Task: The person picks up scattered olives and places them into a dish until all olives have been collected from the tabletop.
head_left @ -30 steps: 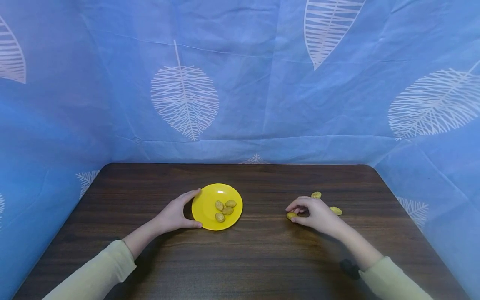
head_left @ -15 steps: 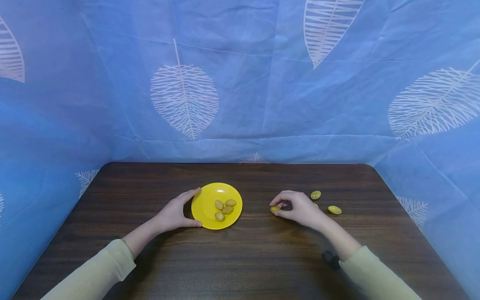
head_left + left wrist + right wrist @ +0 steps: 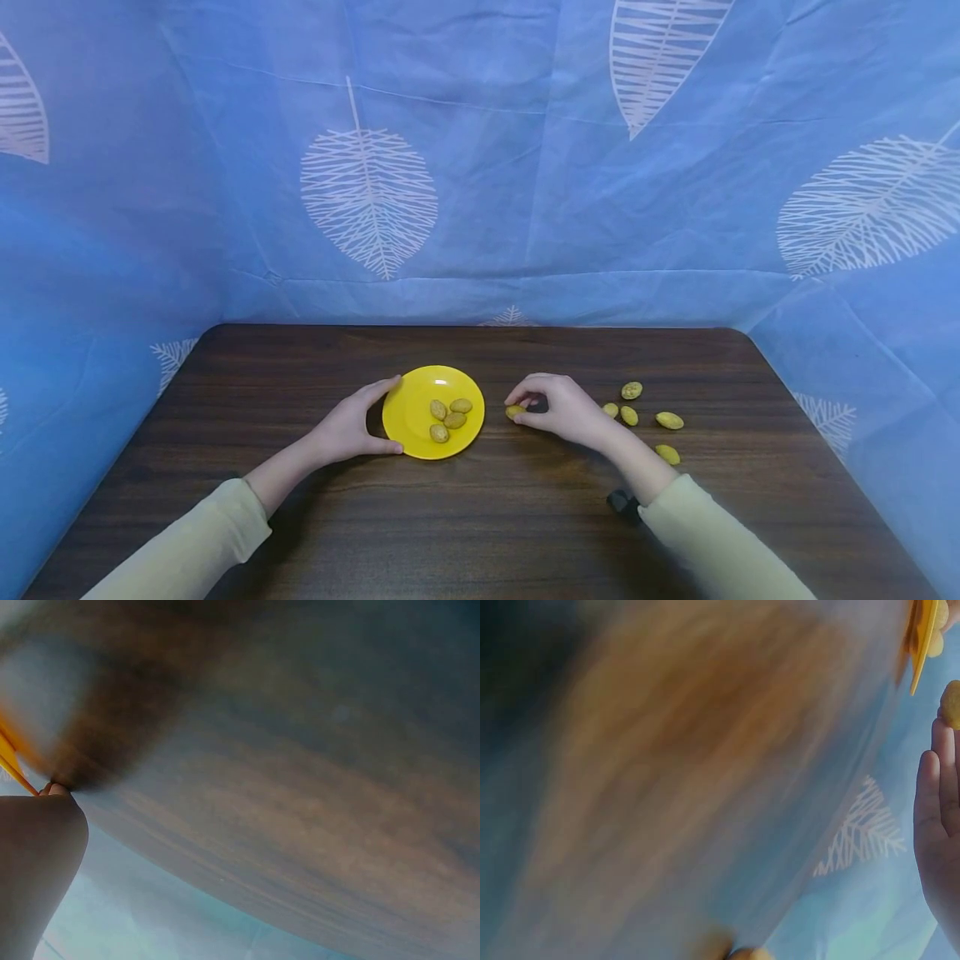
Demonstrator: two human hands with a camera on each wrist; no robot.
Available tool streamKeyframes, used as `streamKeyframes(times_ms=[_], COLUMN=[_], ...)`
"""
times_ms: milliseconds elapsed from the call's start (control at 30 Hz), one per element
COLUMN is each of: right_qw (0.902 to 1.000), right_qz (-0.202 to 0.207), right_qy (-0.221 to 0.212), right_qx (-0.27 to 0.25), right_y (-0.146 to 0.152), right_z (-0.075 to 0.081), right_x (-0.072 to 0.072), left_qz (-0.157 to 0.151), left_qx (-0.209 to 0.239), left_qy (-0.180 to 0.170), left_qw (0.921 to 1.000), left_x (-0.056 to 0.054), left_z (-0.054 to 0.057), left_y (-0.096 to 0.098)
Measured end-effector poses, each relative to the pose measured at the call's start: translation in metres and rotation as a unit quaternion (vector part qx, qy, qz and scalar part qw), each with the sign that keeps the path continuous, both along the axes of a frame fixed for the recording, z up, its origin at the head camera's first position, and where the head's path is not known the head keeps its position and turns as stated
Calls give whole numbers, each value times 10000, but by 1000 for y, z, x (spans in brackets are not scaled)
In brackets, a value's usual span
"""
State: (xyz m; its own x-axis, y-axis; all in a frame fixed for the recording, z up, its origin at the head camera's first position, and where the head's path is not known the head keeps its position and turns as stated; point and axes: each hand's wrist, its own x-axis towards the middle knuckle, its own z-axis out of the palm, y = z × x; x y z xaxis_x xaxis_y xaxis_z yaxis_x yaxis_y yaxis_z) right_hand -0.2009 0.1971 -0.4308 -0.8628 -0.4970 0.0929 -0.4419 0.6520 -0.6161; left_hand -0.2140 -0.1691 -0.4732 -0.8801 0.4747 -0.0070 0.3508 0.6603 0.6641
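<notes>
My left hand (image 3: 351, 427) holds the left rim of a round yellow plate (image 3: 405, 408), thumb at the near side and a finger at the far side. Several small, oval, yellow-brown fruits (image 3: 455, 421) lie on the plate's right half. Just right of the plate, my right hand (image 3: 561, 408) pinches one more oval yellow fruit (image 3: 514, 412) between thumb and fingers. The right wrist view shows this fruit (image 3: 951, 706) at the fingertips, below the plate's edge (image 3: 925, 645). In the left wrist view only a sliver of the plate (image 3: 13, 757) shows past the left hand (image 3: 37, 855).
Several loose yellow fruits (image 3: 670, 421) are scattered on the dark wood table (image 3: 480, 517), to the right of my right hand. A small black object (image 3: 622, 503) shows under the right wrist. Blue cloth (image 3: 495, 192) with white leaf prints encloses the back and sides.
My right hand has moved left across the table toward the plate, carrying the pinched fruit. More loose fruits behind it have come into sight. The left hand and plate have stayed put.
</notes>
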Motion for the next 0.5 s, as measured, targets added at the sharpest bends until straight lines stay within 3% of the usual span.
streamKeyframes(times_ms=[500], right_qw=[9985], right_qz=[191], right_qy=[-174], right_qx=[-473], right_y=[-42], right_z=[-1], right_x=[-13], left_qz=[-28], left_qx=[17], left_qy=[54], left_qw=[10000], left_x=[0], left_z=[-1], left_y=[0])
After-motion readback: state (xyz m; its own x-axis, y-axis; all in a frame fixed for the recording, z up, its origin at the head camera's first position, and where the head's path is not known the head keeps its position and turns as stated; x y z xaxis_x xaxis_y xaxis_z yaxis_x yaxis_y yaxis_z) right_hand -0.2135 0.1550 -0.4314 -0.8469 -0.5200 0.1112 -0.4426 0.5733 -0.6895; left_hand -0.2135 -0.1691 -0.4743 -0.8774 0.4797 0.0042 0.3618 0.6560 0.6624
